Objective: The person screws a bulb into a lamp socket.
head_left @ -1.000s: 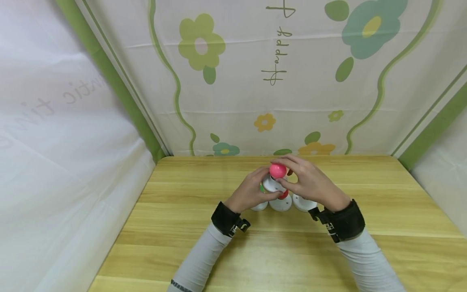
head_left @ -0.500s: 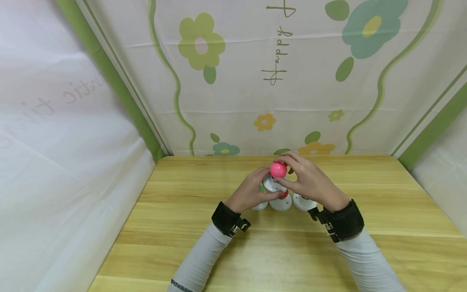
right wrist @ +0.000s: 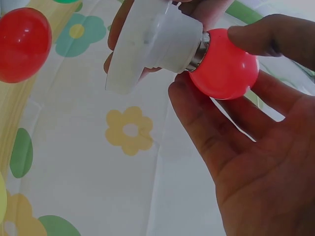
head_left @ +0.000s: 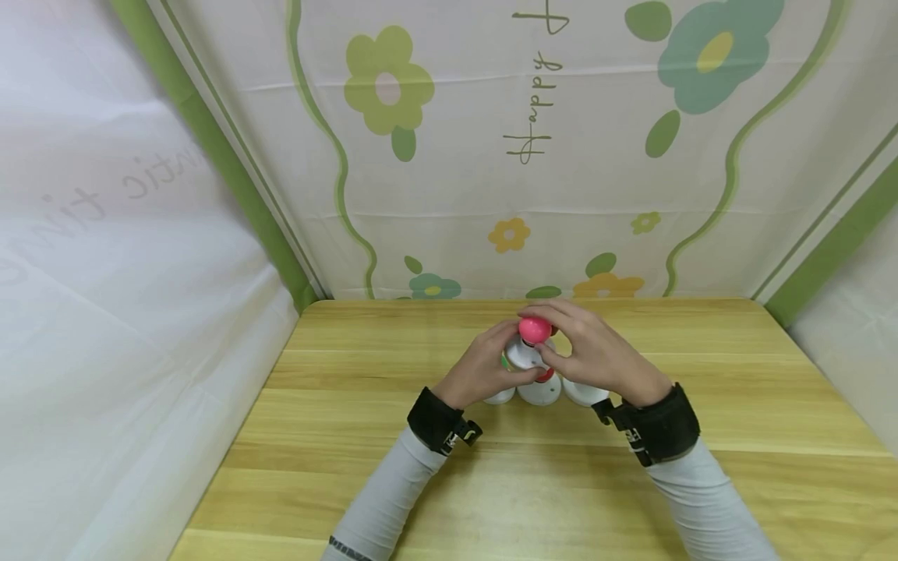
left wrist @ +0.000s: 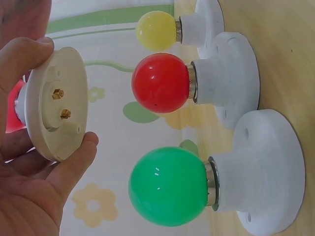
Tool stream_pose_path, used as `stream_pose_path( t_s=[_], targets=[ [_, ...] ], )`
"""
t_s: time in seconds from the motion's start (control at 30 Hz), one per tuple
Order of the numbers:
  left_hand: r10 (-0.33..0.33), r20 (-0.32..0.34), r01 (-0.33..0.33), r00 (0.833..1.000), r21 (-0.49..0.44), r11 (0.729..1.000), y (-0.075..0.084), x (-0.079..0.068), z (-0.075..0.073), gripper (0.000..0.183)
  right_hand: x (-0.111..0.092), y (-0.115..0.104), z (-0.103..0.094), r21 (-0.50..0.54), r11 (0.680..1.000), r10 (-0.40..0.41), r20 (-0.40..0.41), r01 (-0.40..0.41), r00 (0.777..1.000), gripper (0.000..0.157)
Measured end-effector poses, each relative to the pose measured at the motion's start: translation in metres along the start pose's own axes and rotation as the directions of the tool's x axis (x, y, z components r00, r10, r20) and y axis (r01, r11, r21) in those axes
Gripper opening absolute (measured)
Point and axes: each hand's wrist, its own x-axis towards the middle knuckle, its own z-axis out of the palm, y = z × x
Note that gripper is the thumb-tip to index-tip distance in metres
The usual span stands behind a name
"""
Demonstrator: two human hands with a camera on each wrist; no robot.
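My left hand [head_left: 484, 364] grips a white lamp holder [left wrist: 69, 98] by its round base, lifted above the table; two brass screws show on its underside in the left wrist view. A pink light bulb [right wrist: 226, 64] sits in the holder's socket, its metal collar partly showing at the mouth. My right hand [head_left: 596, 348] holds this bulb between thumb and fingers. Below and behind stand three more white holders with bulbs: a green bulb [left wrist: 170, 187], a red bulb [left wrist: 162, 82] and a yellow bulb [left wrist: 156, 30].
The three holders stand in a row on the wooden table [head_left: 491, 483], under and close to my hands. White cloth [head_left: 449, 156] printed with flowers rises behind the table's far edge, and another white cloth wall [head_left: 140, 351] hangs on the left.
My right fingers shift slightly around the pink bulb, lifting a little and then coming back down on it. The left hand keeps the holder in the same place.
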Motion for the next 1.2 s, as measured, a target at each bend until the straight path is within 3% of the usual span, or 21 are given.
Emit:
stream_pose_path(
  t_s=[0.73, 1.2],
  targets=[
    [-0.028, 0.007, 0.028, 1.000, -0.004, 1.000, 0.0006, -0.0026, 0.0002, 0.065, -0.0012, -0.0015, 0.0002, -0.020, 1.000, 0.011, -0.012, -0.011, 1.000, 0.053],
    [-0.035, 0.015, 0.035, 0.999, 0.018, 0.999, 0.0003, -0.0025, 0.0003, 0.065, -0.0006, 0.0000, 0.0024, -0.050, 0.996, 0.067, -0.041, -0.069, 0.997, 0.056]
  ],
)
